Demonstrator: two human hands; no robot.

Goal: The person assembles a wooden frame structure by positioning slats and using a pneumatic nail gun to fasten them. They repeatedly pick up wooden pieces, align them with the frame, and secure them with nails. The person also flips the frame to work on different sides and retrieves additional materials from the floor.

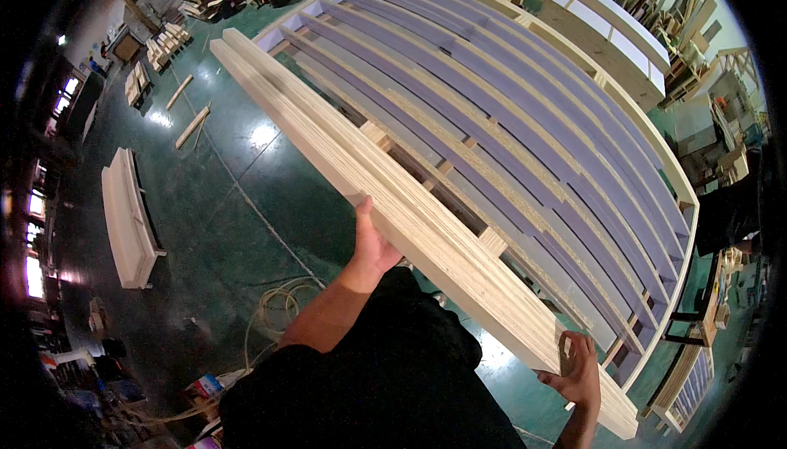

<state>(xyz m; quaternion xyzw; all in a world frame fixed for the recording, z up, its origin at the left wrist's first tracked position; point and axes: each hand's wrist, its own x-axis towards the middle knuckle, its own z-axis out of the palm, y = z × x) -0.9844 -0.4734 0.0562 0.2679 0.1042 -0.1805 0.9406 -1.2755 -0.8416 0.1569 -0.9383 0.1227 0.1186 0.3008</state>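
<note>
A long pale wooden beam (447, 256) with layered edges slants from the upper left to the lower right in front of me. My left hand (375, 246) grips its near side around the middle, thumb up on the edge. At the beam's lower right end, my right hand (578, 369) curls its fingers and thumb around the corner. Another pale length (616, 406) sticks out past that hand; where it meets the beam is partly hidden. Right behind lies a large wooden frame (656, 136) with purple-grey slats (545, 147) running lengthwise.
A cream bench-like piece (129, 219) stands on the green floor (205, 244) at left. A coiled hose (279, 301) lies by my left forearm. Loose wood strips (193, 127) are farther off. A white-topped panel (611, 27) and timber stacks line the back right.
</note>
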